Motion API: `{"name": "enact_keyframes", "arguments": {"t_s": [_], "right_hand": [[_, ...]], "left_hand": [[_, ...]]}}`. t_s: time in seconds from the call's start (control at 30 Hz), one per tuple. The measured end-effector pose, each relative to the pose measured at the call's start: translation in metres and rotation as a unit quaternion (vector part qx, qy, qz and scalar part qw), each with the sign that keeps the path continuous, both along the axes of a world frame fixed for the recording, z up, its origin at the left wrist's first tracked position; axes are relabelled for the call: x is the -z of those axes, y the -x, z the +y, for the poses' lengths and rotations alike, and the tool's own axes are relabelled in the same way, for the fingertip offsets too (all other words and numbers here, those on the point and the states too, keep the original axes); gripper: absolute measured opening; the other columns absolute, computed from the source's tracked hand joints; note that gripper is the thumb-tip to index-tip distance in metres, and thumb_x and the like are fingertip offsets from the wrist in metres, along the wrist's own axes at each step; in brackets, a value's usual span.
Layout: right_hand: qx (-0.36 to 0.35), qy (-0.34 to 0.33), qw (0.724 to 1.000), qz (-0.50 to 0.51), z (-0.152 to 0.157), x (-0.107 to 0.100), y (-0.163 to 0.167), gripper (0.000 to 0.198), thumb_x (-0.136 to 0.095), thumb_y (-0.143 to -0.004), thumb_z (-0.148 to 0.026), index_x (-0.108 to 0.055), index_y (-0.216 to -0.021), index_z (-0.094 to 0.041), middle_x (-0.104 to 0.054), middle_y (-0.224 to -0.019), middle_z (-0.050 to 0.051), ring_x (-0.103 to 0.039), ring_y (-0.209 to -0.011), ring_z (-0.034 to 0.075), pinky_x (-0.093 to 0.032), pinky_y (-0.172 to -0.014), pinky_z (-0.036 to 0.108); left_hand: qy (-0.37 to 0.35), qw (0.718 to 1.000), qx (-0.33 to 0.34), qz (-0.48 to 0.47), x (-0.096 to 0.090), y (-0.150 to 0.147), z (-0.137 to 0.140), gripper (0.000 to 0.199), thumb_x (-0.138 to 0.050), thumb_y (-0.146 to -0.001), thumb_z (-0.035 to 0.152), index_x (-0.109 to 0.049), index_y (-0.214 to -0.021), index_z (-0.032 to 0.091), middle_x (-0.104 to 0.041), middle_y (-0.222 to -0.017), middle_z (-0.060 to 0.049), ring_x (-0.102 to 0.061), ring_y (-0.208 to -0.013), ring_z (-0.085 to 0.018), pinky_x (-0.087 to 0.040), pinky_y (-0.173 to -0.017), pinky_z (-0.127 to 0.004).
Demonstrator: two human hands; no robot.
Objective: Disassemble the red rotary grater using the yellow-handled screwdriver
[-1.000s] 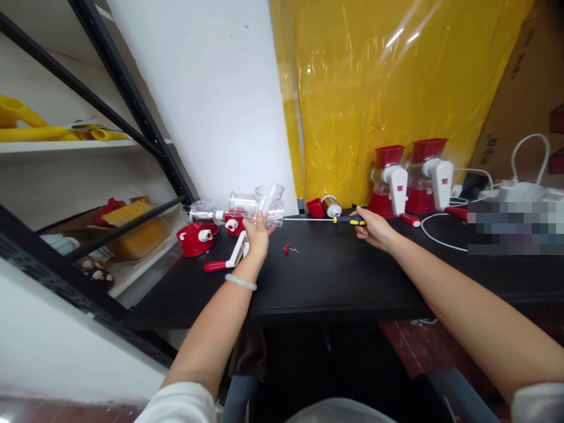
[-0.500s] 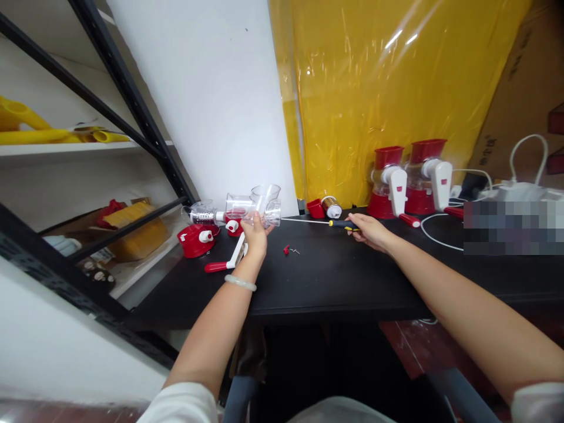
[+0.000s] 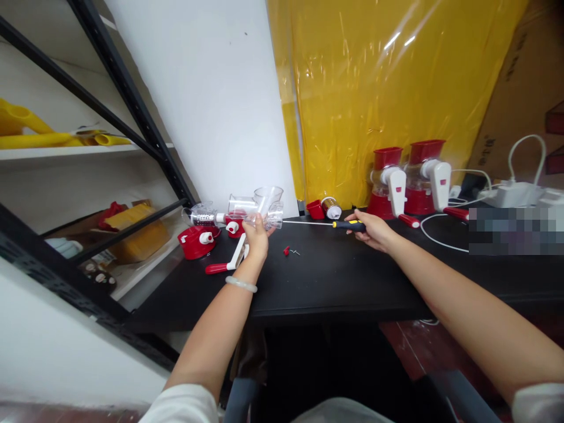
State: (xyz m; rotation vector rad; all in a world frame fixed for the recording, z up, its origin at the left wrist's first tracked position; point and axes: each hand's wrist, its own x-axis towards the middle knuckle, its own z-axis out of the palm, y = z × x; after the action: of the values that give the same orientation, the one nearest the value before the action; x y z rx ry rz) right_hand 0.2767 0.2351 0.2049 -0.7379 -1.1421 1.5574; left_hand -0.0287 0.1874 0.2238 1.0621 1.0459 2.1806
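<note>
My left hand (image 3: 257,239) is closed around the clear plastic body of a rotary grater (image 3: 268,202), held on its side above the table. In my right hand (image 3: 372,231) is a screwdriver (image 3: 349,225) with a black and yellow handle, the fingers around the handle. Its long shaft points left and the tip meets the right end of the clear body; the exact contact is hidden by distance. Below lie a small red part (image 3: 286,251) and some tiny screws (image 3: 295,252). A crank handle (image 3: 217,268), white with a red grip, rests by my left wrist.
Red grater bases (image 3: 192,242) stand at the left beside a clear part. Farther back are a red hopper (image 3: 314,208) and a metal drum (image 3: 331,207). Two assembled graters (image 3: 388,182) stand at the right, near white cables (image 3: 434,235). A black shelf frame (image 3: 132,111) borders the left.
My right hand and the screwdriver have shifted slightly to the right, showing more of the handle. The clear body has moved a little right and down in view.
</note>
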Motion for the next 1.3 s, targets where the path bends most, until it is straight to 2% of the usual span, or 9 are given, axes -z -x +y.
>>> {"name": "enact_keyframes", "arguments": {"t_s": [0.27,0.4,0.53,0.63,0.83,1.0,1.1,1.17,1.3], "right_hand": [[-0.008,-0.02,0.995,0.095,-0.0023,-0.0047,-0.0026,0.035,-0.073,-0.061,-0.007,-0.061,-0.088,-0.025,-0.064,-0.081,-0.002,-0.06,-0.073,0.012,-0.046,-0.057,0.021],[0.001,0.002,0.997,0.078,-0.0059,-0.0056,0.0,0.018,-0.068,-0.08,-0.038,-0.059,-0.084,-0.023,-0.063,-0.074,0.001,-0.06,-0.065,0.015,-0.045,-0.051,0.024],[0.007,0.012,1.0,-0.003,-0.0082,-0.0031,0.0047,0.047,-0.047,-0.087,-0.066,-0.059,-0.087,-0.02,-0.063,-0.061,0.007,-0.049,-0.042,0.013,-0.027,-0.036,0.022],[0.01,-0.022,1.0,-0.007,-0.0071,-0.0021,0.0054,0.03,-0.063,-0.084,-0.05,-0.058,-0.085,-0.02,-0.059,-0.056,0.002,-0.035,-0.035,0.007,-0.017,-0.036,0.019],[-0.004,-0.028,0.993,0.116,-0.0047,-0.007,-0.001,0.024,-0.071,-0.065,-0.011,-0.06,-0.082,-0.025,-0.066,-0.079,-0.001,-0.06,-0.069,0.013,-0.045,-0.053,0.022],[-0.031,0.017,0.998,0.043,-0.0083,-0.0047,0.0,0.025,-0.062,-0.081,-0.047,-0.059,-0.081,-0.022,-0.063,-0.065,0.004,-0.059,-0.056,0.017,-0.044,-0.048,0.028],[-0.035,0.004,0.999,-0.038,-0.0088,-0.0002,0.0037,0.04,-0.056,-0.084,-0.061,-0.057,-0.078,-0.021,-0.042,-0.041,-0.005,-0.031,-0.031,0.008,-0.023,-0.035,0.022],[-0.033,-0.016,0.998,-0.041,-0.0085,0.0007,0.0049,0.033,-0.064,-0.082,-0.052,-0.056,-0.078,-0.021,-0.035,-0.039,-0.009,-0.021,-0.032,0.006,-0.017,-0.035,0.02],[-0.025,-0.005,0.999,0.032,-0.0088,-0.0045,0.0018,0.02,-0.073,-0.072,-0.026,-0.057,-0.083,-0.023,-0.052,-0.058,-0.006,-0.045,-0.046,0.008,-0.038,-0.046,0.021]], "left_hand": [[0.011,1.0,-0.004,-0.017,-0.0001,-0.002,-0.0005,0.041,-0.064,-0.082,0.051,-0.041,-0.102,0.023,-0.059,-0.116,-0.011,-0.067,-0.098,-0.019,-0.061,-0.071,-0.036],[0.01,1.0,0.005,-0.027,0.0005,-0.003,-0.0011,0.039,-0.063,-0.083,0.05,-0.043,-0.104,0.024,-0.058,-0.118,-0.01,-0.067,-0.098,-0.019,-0.061,-0.072,-0.035],[0.013,0.999,0.0,-0.032,0.0009,-0.0016,0.0001,0.038,-0.06,-0.084,0.051,-0.04,-0.102,0.024,-0.059,-0.113,-0.01,-0.067,-0.093,-0.017,-0.061,-0.074,-0.037],[0.015,0.999,-0.004,-0.036,0.001,-0.001,0.0007,0.038,-0.06,-0.085,0.051,-0.04,-0.102,0.024,-0.059,-0.115,-0.01,-0.067,-0.095,-0.018,-0.061,-0.076,-0.037],[0.013,1.0,-0.005,-0.024,0.0016,-0.0024,-0.0004,0.042,-0.063,-0.082,0.052,-0.043,-0.106,0.024,-0.059,-0.119,-0.011,-0.067,-0.098,-0.019,-0.061,-0.073,-0.036],[0.016,0.999,-0.008,-0.036,0.0006,-0.0005,-0.0002,0.043,-0.062,-0.082,0.054,-0.042,-0.105,0.024,-0.059,-0.118,-0.011,-0.068,-0.096,-0.019,-0.061,-0.074,-0.038],[0.022,0.999,-0.012,-0.043,0.0,0.002,0.0005,0.042,-0.06,-0.083,0.055,-0.043,-0.104,0.023,-0.058,-0.121,-0.012,-0.068,-0.099,-0.019,-0.061,-0.075,-0.038],[0.026,0.999,-0.01,-0.04,0.0001,0.0029,0.0006,0.04,-0.058,-0.085,0.055,-0.043,-0.105,0.023,-0.058,-0.121,-0.012,-0.068,-0.1,-0.02,-0.061,-0.076,-0.038],[0.027,0.999,-0.013,-0.037,0.0011,0.0016,0.0004,0.039,-0.056,-0.087,0.054,-0.041,-0.106,0.023,-0.06,-0.118,-0.012,-0.068,-0.099,-0.02,-0.061,-0.076,-0.039]]}}
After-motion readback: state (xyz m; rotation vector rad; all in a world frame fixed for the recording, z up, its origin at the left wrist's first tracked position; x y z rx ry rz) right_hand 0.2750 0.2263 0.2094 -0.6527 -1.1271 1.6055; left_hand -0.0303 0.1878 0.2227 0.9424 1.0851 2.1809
